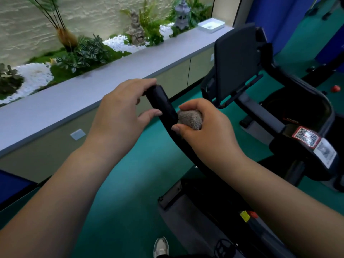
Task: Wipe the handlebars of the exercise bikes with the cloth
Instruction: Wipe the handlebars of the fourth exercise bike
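Right hand [202,127] pinches a balled cloth [190,120] against the handlebar [163,105]; left hand [121,110] grips its tip.

A long grey ledge [89,97] runs along the far left, backed by ferns [149,21], white pebbles [35,75] and a stone lantern [182,13], with a white tray [211,25] at its far end above teal floor [130,192]

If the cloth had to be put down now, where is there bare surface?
The grey ledge between the planter bed and the left hand is bare. Its far end holds a white tray. Around the handlebar, both hands crowd it.
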